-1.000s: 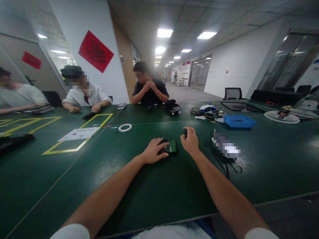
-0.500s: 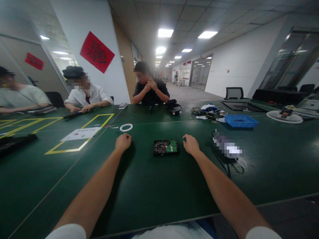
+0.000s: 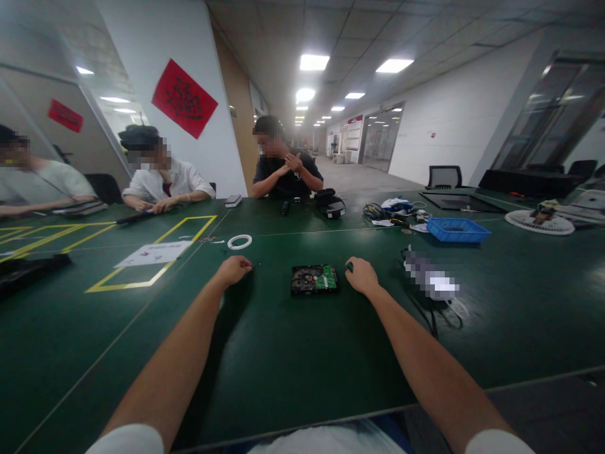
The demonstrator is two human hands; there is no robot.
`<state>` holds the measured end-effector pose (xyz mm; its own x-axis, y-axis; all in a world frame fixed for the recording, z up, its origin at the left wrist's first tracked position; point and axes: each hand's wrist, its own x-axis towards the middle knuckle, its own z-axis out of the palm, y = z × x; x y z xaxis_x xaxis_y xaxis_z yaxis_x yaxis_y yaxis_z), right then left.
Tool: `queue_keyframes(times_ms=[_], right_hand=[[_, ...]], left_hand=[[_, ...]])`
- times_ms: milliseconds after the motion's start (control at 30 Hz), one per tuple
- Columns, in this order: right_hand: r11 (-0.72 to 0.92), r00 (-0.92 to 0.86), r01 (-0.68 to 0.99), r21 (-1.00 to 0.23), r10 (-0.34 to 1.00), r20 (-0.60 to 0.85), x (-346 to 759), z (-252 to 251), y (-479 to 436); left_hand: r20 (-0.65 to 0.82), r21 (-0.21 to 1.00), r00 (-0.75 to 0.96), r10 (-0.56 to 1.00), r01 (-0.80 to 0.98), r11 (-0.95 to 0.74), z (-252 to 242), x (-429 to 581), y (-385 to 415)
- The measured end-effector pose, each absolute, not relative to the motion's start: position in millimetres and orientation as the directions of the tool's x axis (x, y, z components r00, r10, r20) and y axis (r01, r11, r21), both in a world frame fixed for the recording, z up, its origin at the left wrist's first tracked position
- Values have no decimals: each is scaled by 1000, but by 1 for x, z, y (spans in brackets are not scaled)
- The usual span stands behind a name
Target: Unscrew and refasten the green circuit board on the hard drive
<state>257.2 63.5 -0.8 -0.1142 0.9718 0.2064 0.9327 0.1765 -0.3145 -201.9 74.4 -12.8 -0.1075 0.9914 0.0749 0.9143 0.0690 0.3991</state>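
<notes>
A hard disk drive (image 3: 314, 279), with a green circuit board on its right part, lies flat on the green table between my hands. To its left, my left hand (image 3: 234, 271) is low over the table with thumb and fingers pinched together; what they hold, if anything, is too small to make out. Tiny bits (image 3: 258, 265) lie close by its fingertips. My right hand (image 3: 363, 275) rests on the table just right of the drive, its fingers curled around a small dark object (image 3: 350, 267) that is mostly hidden. Neither hand touches the drive.
A white ring (image 3: 239, 242) lies beyond my left hand, beside a paper sheet (image 3: 154, 253) within yellow tape. At right are a blurred-out item with cables (image 3: 431, 277), a blue tray (image 3: 458, 231) and tangled wires (image 3: 373, 212). Several people sit across the table.
My left hand has shifted slightly right and turned, with its fingertips now pointing toward the tiny bits. My right hand and the drive stay nearly still. The person opposite has lowered their hands.
</notes>
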Motion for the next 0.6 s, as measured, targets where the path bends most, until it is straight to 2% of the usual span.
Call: queue_keyframes(times_ms=[367, 600], right_hand=[[182, -113, 931, -316, 968, 225, 257, 0, 62], [177, -108, 936, -305, 967, 230, 257, -3, 65]], left_hand=[[106, 387, -74, 992, 922, 27, -11, -193, 70], [169, 441, -102, 980, 897, 17, -3, -186, 69]])
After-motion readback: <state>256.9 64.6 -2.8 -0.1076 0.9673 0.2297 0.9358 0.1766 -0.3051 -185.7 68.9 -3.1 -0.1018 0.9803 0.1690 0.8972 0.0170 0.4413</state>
